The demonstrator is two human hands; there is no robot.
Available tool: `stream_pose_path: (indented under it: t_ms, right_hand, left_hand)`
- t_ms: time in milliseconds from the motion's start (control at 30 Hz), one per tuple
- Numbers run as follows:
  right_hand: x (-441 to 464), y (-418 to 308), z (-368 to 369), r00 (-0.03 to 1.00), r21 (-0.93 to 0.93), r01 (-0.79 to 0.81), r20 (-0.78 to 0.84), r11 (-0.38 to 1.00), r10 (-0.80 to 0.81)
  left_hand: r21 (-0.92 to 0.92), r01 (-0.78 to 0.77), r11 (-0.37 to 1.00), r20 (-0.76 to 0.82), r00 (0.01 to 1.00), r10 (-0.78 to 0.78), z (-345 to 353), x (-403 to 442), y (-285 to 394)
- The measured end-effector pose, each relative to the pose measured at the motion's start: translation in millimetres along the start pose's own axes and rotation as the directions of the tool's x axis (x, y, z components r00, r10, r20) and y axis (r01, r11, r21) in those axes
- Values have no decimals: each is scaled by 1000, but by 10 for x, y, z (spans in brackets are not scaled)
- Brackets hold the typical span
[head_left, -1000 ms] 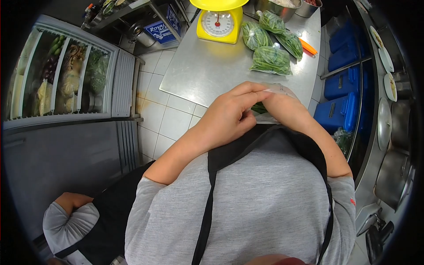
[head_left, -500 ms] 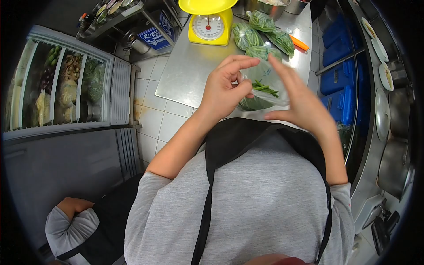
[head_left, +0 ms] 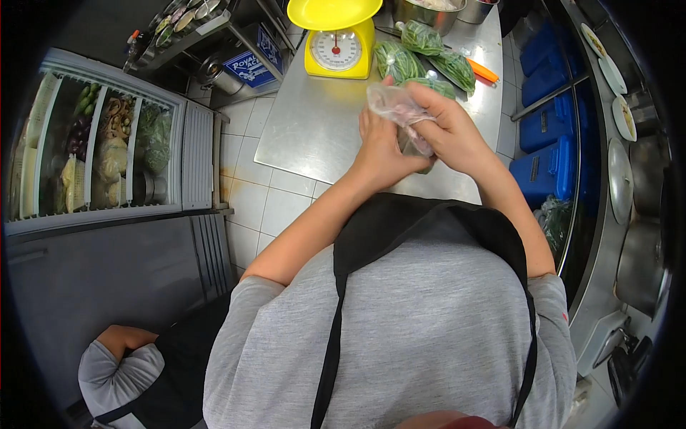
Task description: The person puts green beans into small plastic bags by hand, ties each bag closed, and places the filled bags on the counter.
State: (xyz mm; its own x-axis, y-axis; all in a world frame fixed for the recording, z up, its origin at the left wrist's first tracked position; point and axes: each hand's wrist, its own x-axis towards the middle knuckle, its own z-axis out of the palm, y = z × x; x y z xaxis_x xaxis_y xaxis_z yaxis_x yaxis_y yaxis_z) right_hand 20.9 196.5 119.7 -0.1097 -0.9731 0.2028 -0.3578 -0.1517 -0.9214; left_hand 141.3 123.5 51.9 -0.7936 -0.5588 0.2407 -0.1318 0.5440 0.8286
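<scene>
A clear plastic bag (head_left: pixel 395 105) is gathered between my two hands above the steel table, its loose mouth bunched upward. My left hand (head_left: pixel 382 150) wraps round the bag's left side, thumb pointing right beneath it. From the right, my right hand (head_left: pixel 451 130) grips the twisted neck with bent fingers. Most of the bag's contents are hidden by my hands; a bit of green shows below. Just beyond lie tied bags of green vegetables (head_left: pixel 399 63), more bagged greens (head_left: pixel 421 38) and another green bundle (head_left: pixel 457 70).
A yellow dial scale (head_left: pixel 337 53) stands on the steel table (head_left: pixel 296 136), with a metal bowl (head_left: pixel 432 16) farther back. An orange-handled tool (head_left: pixel 484 70) lies by the greens. Blue bins (head_left: pixel 541 175) stand right. Another person's grey sleeve (head_left: pixel 121 375) is lower left, near an open-shelved fridge (head_left: pixel 179 157).
Half a second ago my hands were apart around the bag, with green pods visible inside. Now both have closed in on it, and its mouth is gathered and twisted upward.
</scene>
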Motion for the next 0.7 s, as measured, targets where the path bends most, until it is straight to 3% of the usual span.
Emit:
stream_pose_path:
  t_ms: [67, 133, 233, 267, 333, 367, 400, 467, 533, 567, 633, 700]
  right_hand:
    - [8, -20, -4, 999, 20, 47, -13, 999, -47]
    - [-9, -55, -70, 987, 58, -159, 2, 986, 159]
    - [-71, 88, -224, 967, 194, -250, 3, 949, 254]
    - [-96, 124, -262, 966, 193, -253, 6, 948, 257]
    - [-143, 197, -340, 999, 294, -47, 28, 955, 41]
    - [-182, 267, -426, 981, 164, -146, 155, 976, 121]
    - [-193, 307, -384, 981, 166, -146, 153, 975, 121]
    - [-235, 437, -228, 989, -124, 59, 140, 991, -41]
    - [-261, 591, -113, 996, -128, 6, 89, 992, 6]
    - [-253, 651, -96, 997, -106, -6, 80, 994, 14]
    - [-232, 632, -65, 997, -79, -15, 68, 997, 20]
    - [-272, 537, -18, 995, 259, -97, -6, 961, 102]
  left_hand:
    - [-133, 53, 990, 51, 998, -46, 18, 46, -97]
    - [-203, 27, 979, 103, 995, -6, 0, 55, -125]
    - [-194, -94, 976, 146, 982, 123, 0, 70, -269]
    - [-197, -91, 976, 145, 982, 121, 2, 57, -303]
    - [-279, -71, 958, 172, 977, 123, -30, 39, -316]
    - [-279, -67, 958, 173, 978, 119, -43, 28, -331]
    - [-251, -65, 966, 227, 966, 124, -57, 39, -350]
    - [-227, -65, 972, 286, 949, 131, -16, 56, -386]
    - [-300, 61, 952, 354, 934, 51, 59, 63, -398]
    - [-298, 63, 953, 355, 933, 49, 57, 57, -410]
    - [-96, -85, 992, 337, 935, 112, -8, 69, -331]
    - [-21, -61, 998, 391, 918, 64, -26, 59, -292]
